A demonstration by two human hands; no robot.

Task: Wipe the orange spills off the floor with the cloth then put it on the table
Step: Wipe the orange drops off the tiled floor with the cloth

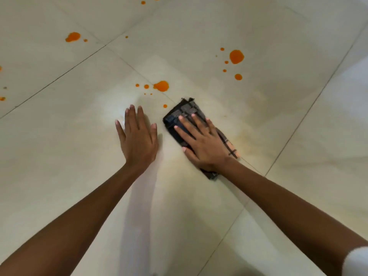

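A dark folded checked cloth (184, 114) lies flat on the pale tiled floor (59, 156). My right hand (203, 142) presses down on the cloth with fingers spread. My left hand (137, 138) rests flat on the bare floor just left of the cloth, fingers apart, holding nothing. Orange spills dot the floor beyond the hands: a blot with small drops (161, 86) just ahead of the cloth, a bigger blot with drops (236, 56) at the upper right, and another blot (72, 37) at the upper left.
More orange drops sit at the top edge (143, 2) and at the left edge (2, 99). A faint yellowish smear (249, 124) marks the tile right of the cloth. Dark grout lines cross the floor. No table is in view.
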